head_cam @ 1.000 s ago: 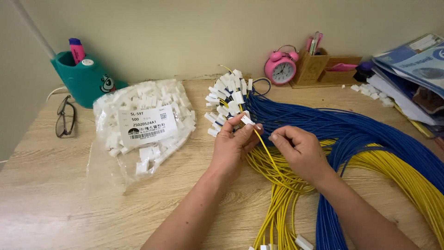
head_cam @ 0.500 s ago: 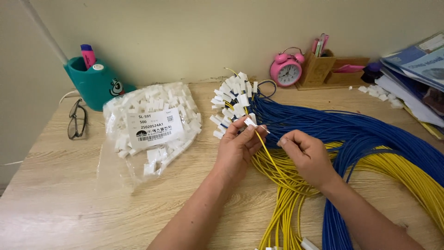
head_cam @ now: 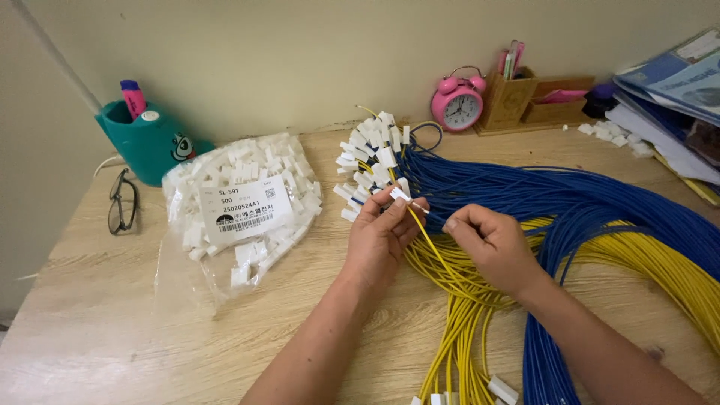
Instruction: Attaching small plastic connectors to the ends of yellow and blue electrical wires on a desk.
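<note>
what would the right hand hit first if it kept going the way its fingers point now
The right hand points left, toward the left hand. It would probably first meet the small white plastic connector with the thin yellow wire pinched in the left hand's fingertips, though depth is hard to judge.

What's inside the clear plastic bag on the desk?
The clear plastic bag is filled with small white plastic connector housings. A white label on its front covers the pieces behind it, and those deeper in the pile cannot be seen.

Small white plastic connector (head_cam: 399,194) on a yellow wire (head_cam: 435,244), tilted, above blue and yellow bundles
</note>
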